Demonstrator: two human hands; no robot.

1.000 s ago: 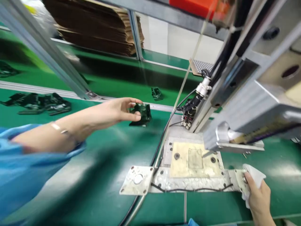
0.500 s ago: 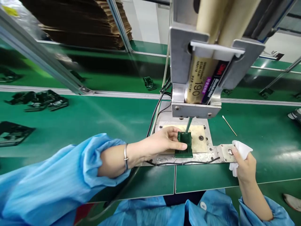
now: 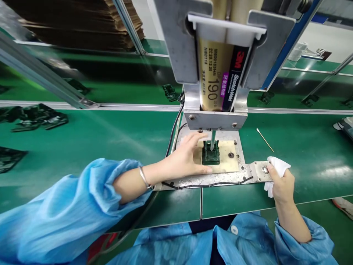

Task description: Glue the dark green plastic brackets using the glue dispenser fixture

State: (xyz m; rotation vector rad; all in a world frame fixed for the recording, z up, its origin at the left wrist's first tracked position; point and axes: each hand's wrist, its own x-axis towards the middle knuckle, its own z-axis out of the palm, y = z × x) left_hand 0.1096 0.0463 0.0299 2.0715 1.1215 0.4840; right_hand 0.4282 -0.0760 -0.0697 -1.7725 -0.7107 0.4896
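A small dark green part (image 3: pixel 211 155) sits on the beige pad of a metal fixture plate (image 3: pixel 242 173), right under the dispenser nozzle (image 3: pixel 213 140). My left hand (image 3: pixel 184 160) rests beside it on the left, fingers spread, thumb near the part's lower edge, gripping nothing. Above, a metal bracket holds an adhesive cartridge (image 3: pixel 219 79) marked 190. At the plate's right end my right hand (image 3: pixel 278 184) is closed on a white cloth (image 3: pixel 277 167), one finger next to a round button (image 3: pixel 265 169).
Dark parts (image 3: pixel 38 117) lie in a pile at the left on the green belt, with more (image 3: pixel 171 92) behind the rail. A thin stick (image 3: pixel 264 140) lies right of the fixture. A black cable (image 3: pixel 173 129) runs past the plate's left side. Cardboard sheets (image 3: pixel 77 25) are stacked at the back.
My left hand picked a green part off the belt, carried it to the fixture and set it under the nozzle, then let go. My right hand stayed at the button.
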